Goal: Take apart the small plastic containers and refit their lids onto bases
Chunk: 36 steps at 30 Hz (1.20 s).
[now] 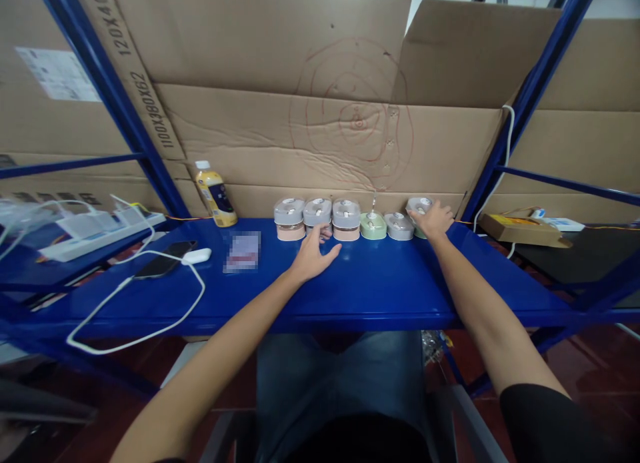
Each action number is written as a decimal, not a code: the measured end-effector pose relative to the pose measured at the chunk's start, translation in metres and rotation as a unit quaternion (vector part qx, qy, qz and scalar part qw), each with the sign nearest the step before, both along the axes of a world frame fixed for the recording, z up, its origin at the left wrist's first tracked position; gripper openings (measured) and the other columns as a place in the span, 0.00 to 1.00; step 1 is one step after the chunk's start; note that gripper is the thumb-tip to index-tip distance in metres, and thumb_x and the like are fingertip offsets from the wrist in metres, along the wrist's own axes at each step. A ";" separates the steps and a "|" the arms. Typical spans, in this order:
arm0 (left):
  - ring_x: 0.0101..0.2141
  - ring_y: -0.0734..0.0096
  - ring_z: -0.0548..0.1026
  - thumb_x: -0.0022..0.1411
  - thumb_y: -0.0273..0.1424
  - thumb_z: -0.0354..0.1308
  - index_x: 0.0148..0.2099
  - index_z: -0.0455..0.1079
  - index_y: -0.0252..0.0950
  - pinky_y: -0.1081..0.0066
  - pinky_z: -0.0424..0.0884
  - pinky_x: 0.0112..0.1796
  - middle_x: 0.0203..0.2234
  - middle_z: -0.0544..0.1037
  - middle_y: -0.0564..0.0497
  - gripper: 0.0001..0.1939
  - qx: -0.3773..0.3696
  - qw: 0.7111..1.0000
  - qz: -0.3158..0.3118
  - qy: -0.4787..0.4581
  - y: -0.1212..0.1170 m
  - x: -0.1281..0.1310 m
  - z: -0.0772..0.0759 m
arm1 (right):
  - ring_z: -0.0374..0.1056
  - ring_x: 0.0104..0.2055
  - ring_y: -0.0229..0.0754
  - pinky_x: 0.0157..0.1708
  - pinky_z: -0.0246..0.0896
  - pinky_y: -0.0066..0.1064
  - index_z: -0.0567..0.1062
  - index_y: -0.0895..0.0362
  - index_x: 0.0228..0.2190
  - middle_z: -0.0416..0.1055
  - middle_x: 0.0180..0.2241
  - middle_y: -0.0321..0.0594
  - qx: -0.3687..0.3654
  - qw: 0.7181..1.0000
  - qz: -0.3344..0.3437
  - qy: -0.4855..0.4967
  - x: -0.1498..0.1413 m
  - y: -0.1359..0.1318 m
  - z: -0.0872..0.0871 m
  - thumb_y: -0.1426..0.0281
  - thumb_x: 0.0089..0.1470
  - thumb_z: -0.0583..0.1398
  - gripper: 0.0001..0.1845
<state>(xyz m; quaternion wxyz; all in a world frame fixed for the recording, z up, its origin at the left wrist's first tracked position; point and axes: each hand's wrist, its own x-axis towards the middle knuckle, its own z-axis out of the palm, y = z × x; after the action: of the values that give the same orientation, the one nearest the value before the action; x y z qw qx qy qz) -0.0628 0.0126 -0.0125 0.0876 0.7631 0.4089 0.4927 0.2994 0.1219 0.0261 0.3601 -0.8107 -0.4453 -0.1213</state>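
Several small lidded containers stand in a row at the back of the blue shelf [370, 283]: three taller ones with grey lids and pinkish bases [289, 220], then lower green [373, 226] and white [399, 226] ones. My left hand [313, 253] reaches toward the second tall container [318, 216], fingers spread and fingertips touching its base. My right hand [434, 218] rests on the rightmost container [419, 207], fingers curled around it and partly hiding it.
A yellow drink bottle [216, 196] stands left of the row. A phone [164, 260], a white charger and cable [196, 256], a small card [243, 251] and a power strip [100, 230] lie to the left. Cardboard sheets back the shelf. A flat box [520, 228] lies right.
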 end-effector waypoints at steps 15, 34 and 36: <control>0.45 0.58 0.77 0.63 0.40 0.63 0.58 0.61 0.38 0.55 0.76 0.49 0.46 0.76 0.43 0.26 -0.012 0.999 0.004 0.030 0.001 -0.002 0.001 | 0.50 0.71 0.68 0.67 0.46 0.57 0.63 0.64 0.64 0.54 0.70 0.66 0.020 0.926 0.298 -0.230 -0.048 -0.026 0.001 0.46 0.61 0.58 0.43; 0.47 0.56 0.77 0.61 0.42 0.65 0.58 0.62 0.37 0.53 0.76 0.49 0.46 0.76 0.43 0.27 -0.017 0.999 -0.007 0.037 0.000 -0.002 0.001 | 0.70 0.58 0.70 0.53 0.67 0.52 0.69 0.65 0.58 0.72 0.56 0.66 -0.204 0.936 0.256 -0.127 -0.117 -0.107 0.012 0.38 0.55 0.60 0.47; 0.49 0.54 0.77 0.59 0.44 0.68 0.58 0.62 0.37 0.52 0.76 0.50 0.48 0.76 0.42 0.31 -0.026 0.999 -0.023 0.038 0.000 -0.002 0.000 | 0.73 0.56 0.68 0.51 0.69 0.50 0.68 0.65 0.60 0.74 0.54 0.64 -0.244 0.906 0.322 -0.123 -0.117 -0.105 0.011 0.42 0.53 0.63 0.46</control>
<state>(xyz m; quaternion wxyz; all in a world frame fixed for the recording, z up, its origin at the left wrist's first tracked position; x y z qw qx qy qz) -0.0649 0.0125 -0.0121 0.1031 0.7879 0.4065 0.4509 0.1826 0.0171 0.0372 0.1127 -0.6646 -0.7385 0.0151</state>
